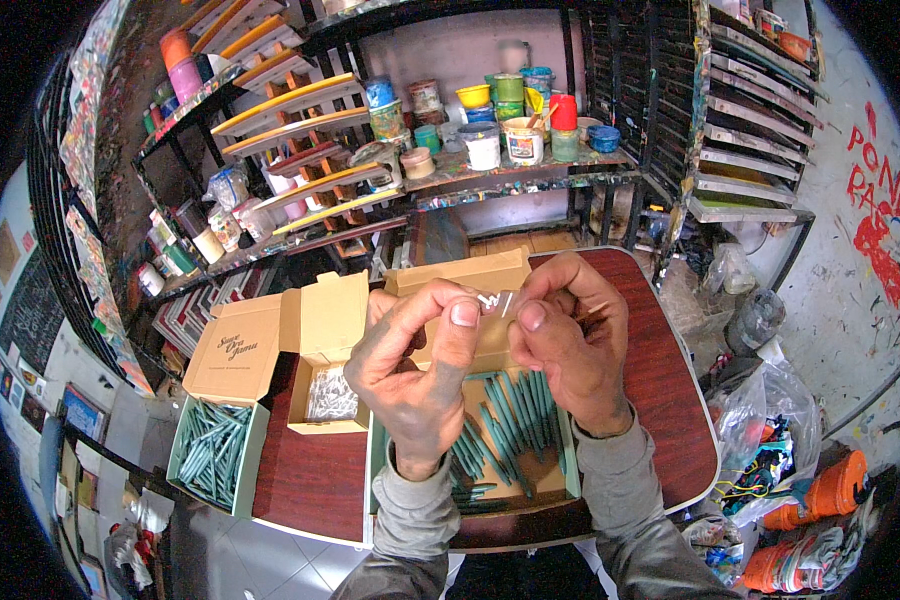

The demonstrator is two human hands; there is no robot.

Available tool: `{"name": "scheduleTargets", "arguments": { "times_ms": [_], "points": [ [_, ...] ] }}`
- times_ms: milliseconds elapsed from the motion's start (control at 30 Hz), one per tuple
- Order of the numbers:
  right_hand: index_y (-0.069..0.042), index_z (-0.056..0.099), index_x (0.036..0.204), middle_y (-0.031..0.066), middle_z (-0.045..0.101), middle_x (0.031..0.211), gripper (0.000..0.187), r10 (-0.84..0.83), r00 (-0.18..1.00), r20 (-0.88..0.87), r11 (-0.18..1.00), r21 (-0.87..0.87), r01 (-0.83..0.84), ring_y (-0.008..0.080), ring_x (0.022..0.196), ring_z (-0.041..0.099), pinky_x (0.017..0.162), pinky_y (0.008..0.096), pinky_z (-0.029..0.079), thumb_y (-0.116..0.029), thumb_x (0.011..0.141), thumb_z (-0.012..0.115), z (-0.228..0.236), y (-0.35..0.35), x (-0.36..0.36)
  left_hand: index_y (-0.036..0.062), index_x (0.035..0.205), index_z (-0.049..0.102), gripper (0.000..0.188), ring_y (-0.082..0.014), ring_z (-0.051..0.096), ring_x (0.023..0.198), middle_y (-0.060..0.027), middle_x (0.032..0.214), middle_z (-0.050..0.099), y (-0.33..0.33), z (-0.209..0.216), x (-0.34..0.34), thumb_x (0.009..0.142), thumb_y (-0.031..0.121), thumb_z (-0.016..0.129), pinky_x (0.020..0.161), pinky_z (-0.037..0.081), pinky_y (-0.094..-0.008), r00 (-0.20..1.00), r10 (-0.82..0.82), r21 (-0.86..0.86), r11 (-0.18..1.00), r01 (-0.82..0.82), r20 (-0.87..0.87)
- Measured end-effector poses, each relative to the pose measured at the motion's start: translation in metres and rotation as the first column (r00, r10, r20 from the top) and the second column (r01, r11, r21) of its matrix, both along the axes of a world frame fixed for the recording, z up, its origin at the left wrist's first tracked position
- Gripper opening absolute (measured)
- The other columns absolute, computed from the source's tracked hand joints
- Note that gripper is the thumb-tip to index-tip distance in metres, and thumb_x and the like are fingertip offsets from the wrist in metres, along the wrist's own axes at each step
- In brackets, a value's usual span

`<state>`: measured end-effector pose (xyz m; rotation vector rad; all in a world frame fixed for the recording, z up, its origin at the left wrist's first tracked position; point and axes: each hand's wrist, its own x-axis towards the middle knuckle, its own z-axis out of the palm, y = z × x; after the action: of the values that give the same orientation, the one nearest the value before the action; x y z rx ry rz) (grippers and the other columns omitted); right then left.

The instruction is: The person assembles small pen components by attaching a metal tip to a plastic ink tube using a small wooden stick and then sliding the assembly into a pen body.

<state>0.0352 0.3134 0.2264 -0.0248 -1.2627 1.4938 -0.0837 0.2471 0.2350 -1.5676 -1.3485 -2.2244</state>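
Observation:
Above the table, my left hand [415,365] and my right hand [573,340] face each other with thumbs and forefingers pinched. Between their fingertips is a small clear-and-white piece [496,301], partly covered and too small to name exactly. It is gripped from both sides. Below my hands lies an open green-sided carton [574,470] holding slim teal tapered sticks [520,410]. Just left of my left hand, a small brown cardboard box [315,427] contains many little clear-and-white pieces [332,393].
Farther left, another lidded carton [253,480] is full of teal sticks. The dark red table [660,400] has a pale rim. Paint pots [482,147] crowd the shelf behind, beside slatted racks [755,130]. Plastic bags [770,410] and orange buckets [840,485] stand at right.

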Motion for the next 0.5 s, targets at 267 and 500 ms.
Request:
{"name": "scheduleTargets", "arguments": {
  "times_ms": [267, 500],
  "points": [
    [-0.004, 0.059, 0.093, -0.0054, 0.054, 0.067, 0.013, 0.04, 0.999, -0.012, 0.999, -0.014, -0.04, 0.0012, 0.054, 0.045, 0.048, 0.02, 0.033, -0.012, 0.091, 0.069, -0.0002, 0.0009, -0.0001, -0.0025, 0.094, 0.071, 0.018, -0.008, 0.049, 0.077, -0.0028, 0.084, 0.065, -0.0028, 0.0035, 0.0007, 0.09, 0.015, 0.07, 0.071, 0.039, -0.023, 0.97, -0.16, -0.021, 0.986, 0.167, 0.185],
    [-0.004, 0.059, 0.095, -0.0052, 0.054, 0.066, 0.013, 0.067, 0.997, -0.028, 0.998, -0.004, -0.067, 0.0015, 0.054, 0.045, 0.048, 0.0201, 0.033, -0.012, 0.091, 0.069, 0.0009, 0.0011, 0.0002, -0.0026, 0.094, 0.066, 0.029, -0.0128, 0.059, 0.085, -0.0046, 0.088, 0.063, -0.0012, 0.0027, -0.004, 0.092, 0.027, 0.066, 0.083, 0.047, -0.0278, 0.955, -0.205, -0.033, 0.976, 0.217, 0.215]
  ]
}}
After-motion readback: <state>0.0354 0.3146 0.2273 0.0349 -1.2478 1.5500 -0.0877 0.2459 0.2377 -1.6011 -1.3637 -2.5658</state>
